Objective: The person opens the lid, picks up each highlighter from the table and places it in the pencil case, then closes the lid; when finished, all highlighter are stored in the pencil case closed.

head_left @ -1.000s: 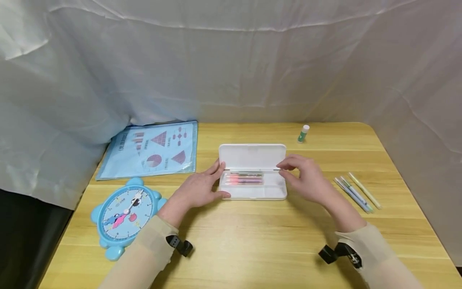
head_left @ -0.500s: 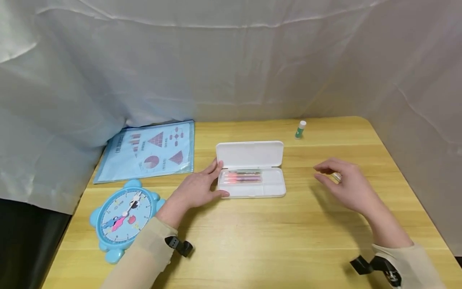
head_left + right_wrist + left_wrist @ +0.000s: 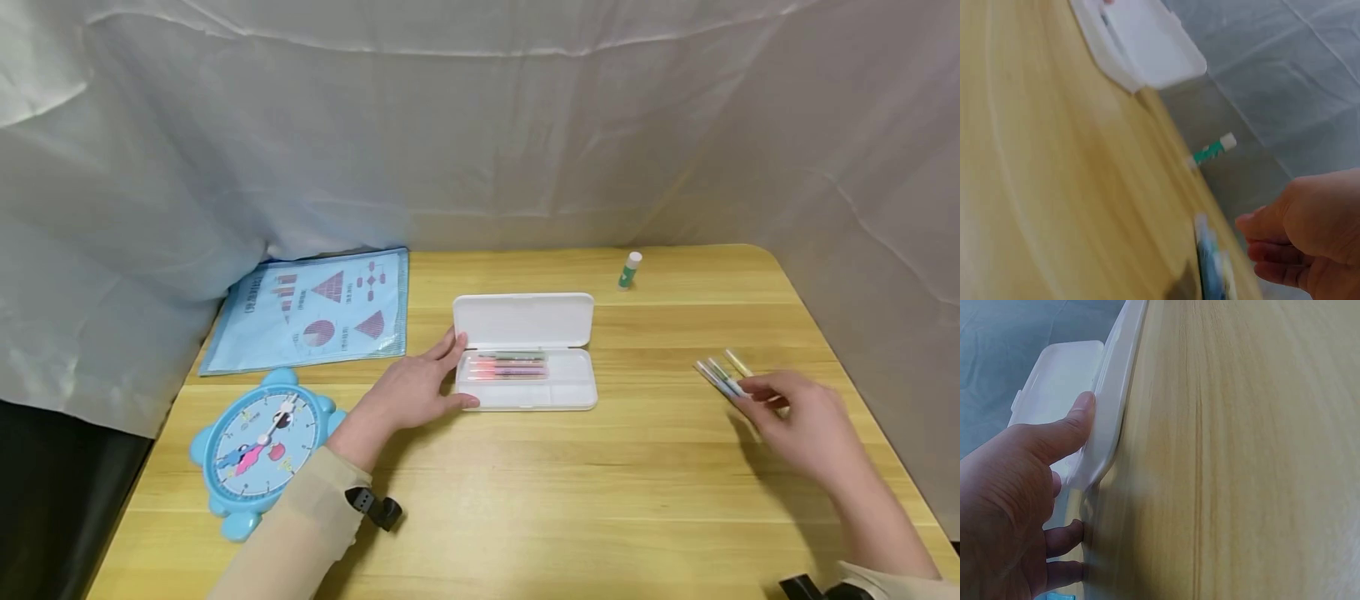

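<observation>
While the left grip (image 3: 411, 390) steadies the open pencil case (image 3: 573, 390) mid-surface (image 3: 525, 500), I judge the step in hand to be collecting the loose pens (image 3: 717, 378) at three o'clock from it. To do that well, I would come down from above, square across their slant, and take the closely bunched ones first; the pale pen just beside them may roll if nudged. A light pinch near the middle should do.

My right grip (image 3: 806, 429) is partly closed, fingers bent, a narrow gap behind the fingertips; the right wrist view, though blurred, suggests it holds nothing yet. The left one clasps the case's end, thumb at eight o'clock, forefinger at ten.
</observation>
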Motion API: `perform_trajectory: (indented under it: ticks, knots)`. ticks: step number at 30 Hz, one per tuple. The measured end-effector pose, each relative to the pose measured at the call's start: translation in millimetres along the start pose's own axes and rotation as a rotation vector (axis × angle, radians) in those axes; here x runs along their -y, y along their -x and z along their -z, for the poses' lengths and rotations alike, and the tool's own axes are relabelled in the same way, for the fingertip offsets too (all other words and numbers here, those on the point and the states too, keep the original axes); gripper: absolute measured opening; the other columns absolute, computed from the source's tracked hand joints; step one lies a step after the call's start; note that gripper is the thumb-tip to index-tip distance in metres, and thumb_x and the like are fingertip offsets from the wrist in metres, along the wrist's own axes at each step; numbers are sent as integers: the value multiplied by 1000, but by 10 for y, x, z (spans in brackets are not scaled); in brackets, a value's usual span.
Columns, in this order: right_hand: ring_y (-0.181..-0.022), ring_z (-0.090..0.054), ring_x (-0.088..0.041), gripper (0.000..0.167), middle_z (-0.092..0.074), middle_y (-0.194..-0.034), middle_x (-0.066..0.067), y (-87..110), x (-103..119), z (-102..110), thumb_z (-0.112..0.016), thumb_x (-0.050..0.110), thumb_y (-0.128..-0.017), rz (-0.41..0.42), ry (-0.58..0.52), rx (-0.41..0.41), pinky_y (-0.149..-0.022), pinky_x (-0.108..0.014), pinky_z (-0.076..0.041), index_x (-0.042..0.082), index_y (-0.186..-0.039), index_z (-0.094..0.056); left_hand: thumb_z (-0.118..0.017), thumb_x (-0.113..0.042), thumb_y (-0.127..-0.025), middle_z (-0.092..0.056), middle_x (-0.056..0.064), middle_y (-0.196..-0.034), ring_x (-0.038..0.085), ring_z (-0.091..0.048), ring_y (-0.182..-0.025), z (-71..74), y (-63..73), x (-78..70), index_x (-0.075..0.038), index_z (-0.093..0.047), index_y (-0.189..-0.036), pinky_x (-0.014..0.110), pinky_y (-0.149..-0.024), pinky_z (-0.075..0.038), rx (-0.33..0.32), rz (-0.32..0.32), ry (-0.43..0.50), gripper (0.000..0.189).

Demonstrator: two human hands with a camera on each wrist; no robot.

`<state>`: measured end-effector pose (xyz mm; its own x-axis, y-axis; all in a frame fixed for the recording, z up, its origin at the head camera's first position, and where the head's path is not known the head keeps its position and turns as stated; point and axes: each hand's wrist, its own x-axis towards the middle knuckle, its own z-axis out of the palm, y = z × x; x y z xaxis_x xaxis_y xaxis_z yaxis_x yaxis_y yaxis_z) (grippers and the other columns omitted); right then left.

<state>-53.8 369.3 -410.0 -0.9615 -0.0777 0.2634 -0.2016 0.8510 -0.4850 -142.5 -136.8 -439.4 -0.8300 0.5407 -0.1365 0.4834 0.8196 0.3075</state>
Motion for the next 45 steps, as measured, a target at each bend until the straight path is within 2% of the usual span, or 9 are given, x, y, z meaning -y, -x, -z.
perform_trajectory:
  ticks: [3, 9, 14, 17, 22, 26, 35, 42, 45]
  knots:
    - [-74, -65, -13, 20, -75, -91, -18, 81, -87, 5, -85, 0, -86, -60, 19, 21, -57, -15, -47, -6, -104, -77, -60, -72, -97, -11, 8, -175, 39, -62, -129, 0, 3, 4, -15, -15, -169, 49, -92, -54, -4, -2, 3, 103]
    - [-70, -61, -4, 16, -75, -87, -14, 171, -192, -32, -84, 0, -87, -86, 58, 59, -57, -20, -49, -5, -100, -77, -59, -73, -97, -10, 7, -175, 39, -63, -128, 3, 8, 15, -16, -14, -169, 48, -92, -54, -4, 4, -1, 102]
    - [-72, -66, -20, 15, -73, -88, -13, 193, -191, -91, -84, -3, -86, -80, 74, 65, -56, -23, -49, -4, -99, -77, -59, -74, -96, -9, 6, -175, 39, -61, -130, -3, 5, 22, -17, -14, -169, 49, -94, -53, 0, 10, -4, 103]
    - [-73, -67, -25, 16, -73, -88, -15, 183, -179, -116, -84, -3, -85, -74, 84, 73, -56, -25, -49, -4, -98, -77, -59, -74, -96, -9, 6, -175, 38, -60, -131, -5, 0, 25, -18, -13, -169, 49, -95, -53, 1, 13, -7, 103]
    - [-69, -66, -23, 16, -72, -82, -9, 173, -174, -154, -83, -3, -87, -79, 90, 116, -56, -28, -49, -8, -100, -75, -59, -73, -96, -9, 5, -175, 38, -59, -133, 0, 0, 21, -17, -13, -169, 50, -98, -52, 0, 10, -8, 103]
    - [-68, -63, -19, 17, -70, -79, -5, 174, -172, -185, -82, -1, -89, -82, 97, 131, -55, -29, -48, -9, -101, -75, -59, -73, -96, -9, 6, -175, 38, -60, -132, -3, -2, 22, -17, -13, -169, 49, -95, -53, -2, 8, -9, 103]
    - [-69, -60, -18, 14, -70, -84, -9, 177, -147, -216, -80, -3, -88, -21, 85, 79, -56, -30, -47, -6, -101, -76, -58, -74, -96, -9, 7, -175, 38, -62, -129, -19, -9, 11, -16, -14, -169, 47, -93, -54, -4, 1, -18, 103]
    - [-72, -60, -8, 18, -73, -90, -13, 80, -37, -179, -81, -7, -86, 60, 37, -4, -58, -15, -45, -4, -103, -77, -59, -74, -96, -10, 6, -175, 39, -60, -131, -9, -9, -7, -16, -14, -169, 49, -96, -53, -2, 7, -11, 103]
    - [-73, -62, -7, 19, -72, -88, -8, 21, 49, -161, -80, -8, -86, 81, 16, -12, -59, -14, -47, -2, -104, -77, -59, -73, -97, -10, 7, -175, 39, -59, -133, -5, -5, -9, -15, -15, -169, 50, -98, -52, -3, 6, -5, 103]
